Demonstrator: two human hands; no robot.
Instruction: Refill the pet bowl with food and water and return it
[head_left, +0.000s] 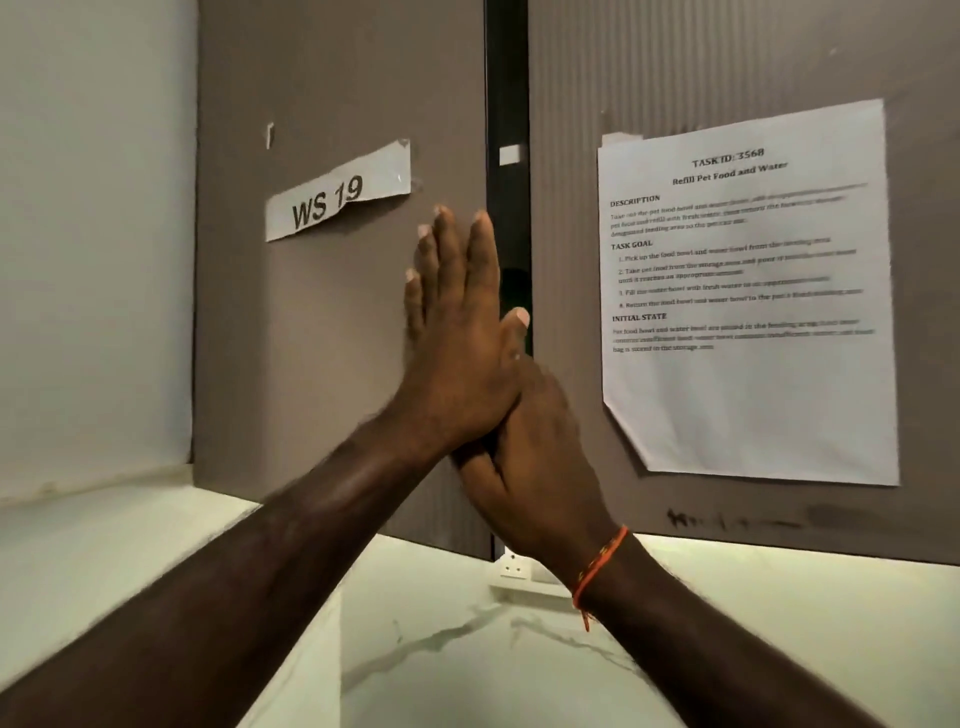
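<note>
No pet bowl, food or water was in view, so which way the bowl lay from either hand could not be told, nor its long axis, nor which hand was nearer. Judged: task not yet begun, bowl probably somewhere below or behind the frame.

What showed: left hand (457, 332) and right hand (535, 457) pressed together palm to palm, raised in front of the cabinet doors (337, 364). Left hand sat higher and further left, fingers straight and pointing up; right hand was lower, just right of it, its fingers mostly hidden behind the left palm. Both hands flat and extended, holding nothing, touching only each other.

Orange thread bracelet (597, 571) on the right wrist. Task sheet (748, 291) taped on the right door, headed refill pet food and water. "WS 19" label (337, 192) on the left door, above-left of the fingertips. Dark gap between doors directly behind the hands. Pale marbled wall (519, 649) and a socket (511, 566) below the cabinets.

Next move would likely need the head turned down to find the bowl.
</note>
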